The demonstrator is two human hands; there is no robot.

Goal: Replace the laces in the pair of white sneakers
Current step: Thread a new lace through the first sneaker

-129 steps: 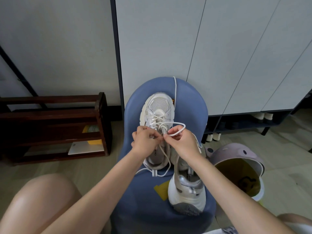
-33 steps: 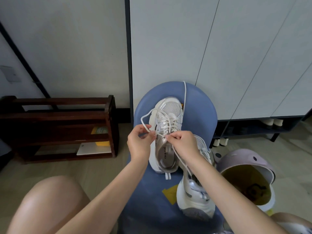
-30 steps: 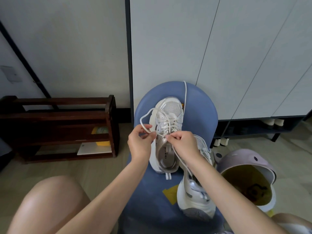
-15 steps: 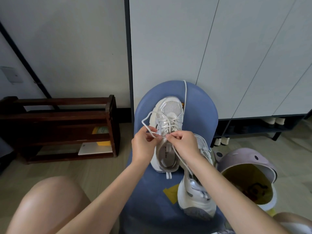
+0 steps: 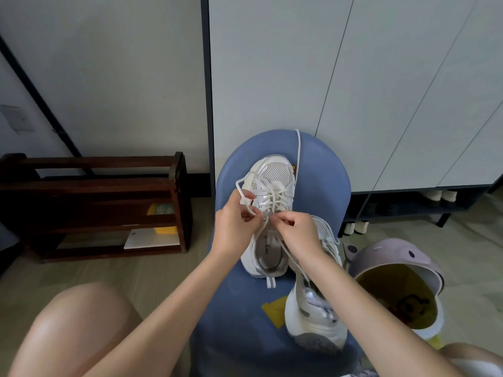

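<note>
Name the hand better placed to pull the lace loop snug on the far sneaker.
Left. The left hand already pinches the loop of lace standing off the far sneaker. The right hand pinches the lace at the eyelets, probably steadying it.

a blue stool carries 2 white sneakers and a loose lace.

**Materials and finishes**

The sneaker is made of white mesh with glossy silver overlays; its lace is of matt woven cord. The chair is covered in smooth blue matt material. The rack is of dark wood. The bin is of smooth plastic.
</note>
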